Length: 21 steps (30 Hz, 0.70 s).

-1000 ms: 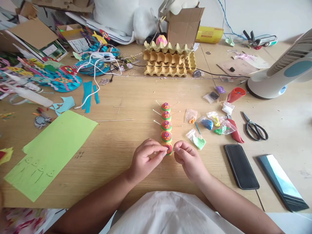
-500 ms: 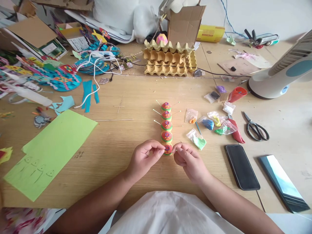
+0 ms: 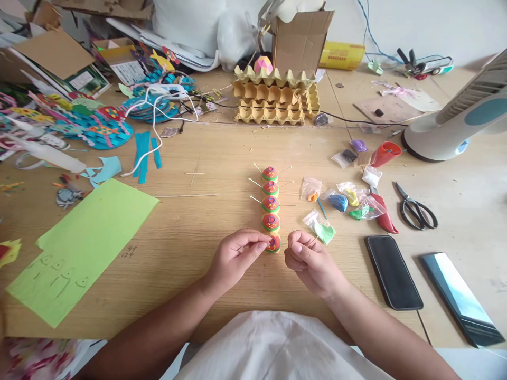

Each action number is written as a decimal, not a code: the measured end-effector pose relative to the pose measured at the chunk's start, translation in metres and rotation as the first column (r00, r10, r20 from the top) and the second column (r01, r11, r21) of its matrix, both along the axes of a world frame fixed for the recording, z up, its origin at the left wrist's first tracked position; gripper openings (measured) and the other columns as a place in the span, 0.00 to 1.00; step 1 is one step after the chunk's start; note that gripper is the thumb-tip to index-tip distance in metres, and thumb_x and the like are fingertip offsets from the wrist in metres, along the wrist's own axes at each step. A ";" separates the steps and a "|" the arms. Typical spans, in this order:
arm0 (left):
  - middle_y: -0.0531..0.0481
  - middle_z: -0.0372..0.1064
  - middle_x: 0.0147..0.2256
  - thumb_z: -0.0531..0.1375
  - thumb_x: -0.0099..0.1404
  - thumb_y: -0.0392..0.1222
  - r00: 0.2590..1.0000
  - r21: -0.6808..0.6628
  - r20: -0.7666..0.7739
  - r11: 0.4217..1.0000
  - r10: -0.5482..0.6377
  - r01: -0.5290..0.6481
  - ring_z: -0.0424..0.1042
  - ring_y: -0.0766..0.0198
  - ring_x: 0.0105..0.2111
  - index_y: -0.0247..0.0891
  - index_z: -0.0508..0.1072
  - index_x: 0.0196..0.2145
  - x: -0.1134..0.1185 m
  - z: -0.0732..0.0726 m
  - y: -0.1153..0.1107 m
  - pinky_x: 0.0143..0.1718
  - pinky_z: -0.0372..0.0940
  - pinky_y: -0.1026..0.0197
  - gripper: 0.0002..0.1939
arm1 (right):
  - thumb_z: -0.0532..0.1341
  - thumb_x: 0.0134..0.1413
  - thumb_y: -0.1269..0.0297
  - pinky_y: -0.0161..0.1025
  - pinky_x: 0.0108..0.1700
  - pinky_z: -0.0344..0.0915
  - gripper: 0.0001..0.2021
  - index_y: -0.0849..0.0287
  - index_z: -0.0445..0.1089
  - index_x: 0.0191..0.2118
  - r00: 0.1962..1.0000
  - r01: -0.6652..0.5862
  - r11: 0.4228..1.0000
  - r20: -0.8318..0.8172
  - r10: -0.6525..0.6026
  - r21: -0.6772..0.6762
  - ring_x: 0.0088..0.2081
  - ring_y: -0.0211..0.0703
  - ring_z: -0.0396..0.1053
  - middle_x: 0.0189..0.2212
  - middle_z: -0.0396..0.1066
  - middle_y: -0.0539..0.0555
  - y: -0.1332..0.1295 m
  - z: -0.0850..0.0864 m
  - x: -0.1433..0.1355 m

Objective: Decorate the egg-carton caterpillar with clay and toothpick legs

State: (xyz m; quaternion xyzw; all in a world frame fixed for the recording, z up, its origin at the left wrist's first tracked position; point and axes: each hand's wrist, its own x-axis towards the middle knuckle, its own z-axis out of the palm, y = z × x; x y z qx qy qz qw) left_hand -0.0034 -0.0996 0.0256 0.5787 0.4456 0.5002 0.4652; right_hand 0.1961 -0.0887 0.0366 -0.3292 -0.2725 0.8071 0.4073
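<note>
A strip of egg-carton cups (image 3: 271,205) runs away from me along the table, its domes painted red with green rims and small faces. Thin sticks with pale tips poke out from both sides of the farther cups. My left hand (image 3: 237,256) pinches the left edge of the nearest cup; its fingertips partly cover that cup. To the right of the strip, apart from it, my right hand (image 3: 311,261) is closed around a toothpick (image 3: 312,241), most of which the fingers hide.
Bags of coloured clay (image 3: 338,200), scissors (image 3: 415,208) and two phones (image 3: 394,272) lie on the right, before a white fan (image 3: 443,132). Green paper (image 3: 87,243) and blue strips (image 3: 142,155) lie left. Stacked egg cartons (image 3: 273,95) stand behind.
My right hand has drawn slightly right, away from the nearest cup, and a toothpick now shows at its fingers. My left hand stays at the cup's edge.
</note>
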 end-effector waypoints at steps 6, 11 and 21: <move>0.46 0.80 0.37 0.65 0.69 0.43 1.000 -0.020 0.016 1.000 -0.021 0.022 0.78 0.62 0.37 0.39 0.82 0.38 -0.002 -0.001 0.000 0.39 0.73 0.63 0.07 | 0.71 0.55 0.52 0.34 0.23 0.37 0.19 0.57 0.62 0.29 1.000 0.005 1.000 -0.026 -0.006 -0.015 0.20 0.30 0.38 0.18 0.42 0.39 0.000 0.000 0.002; 0.46 0.78 0.34 0.61 0.72 0.49 0.999 -0.066 0.007 0.997 -0.042 0.042 0.75 0.62 0.34 0.38 0.80 0.35 -0.005 -0.001 0.000 0.37 0.70 0.61 0.14 | 0.67 0.59 0.53 0.34 0.24 0.37 0.20 0.57 0.59 0.25 1.000 0.010 1.000 -0.019 -0.010 0.001 0.20 0.30 0.38 0.18 0.41 0.40 -0.001 0.001 0.001; 0.49 0.67 0.29 0.56 0.73 0.56 0.974 -0.191 0.215 0.975 -0.070 0.112 0.61 0.65 0.27 0.38 0.72 0.30 -0.004 -0.014 0.001 0.29 0.60 0.60 0.21 | 0.73 0.52 0.52 0.34 0.24 0.38 0.17 0.59 0.71 0.32 0.996 -0.053 0.998 0.073 0.051 0.026 0.20 0.29 0.41 0.17 0.49 0.41 -0.003 -0.004 0.002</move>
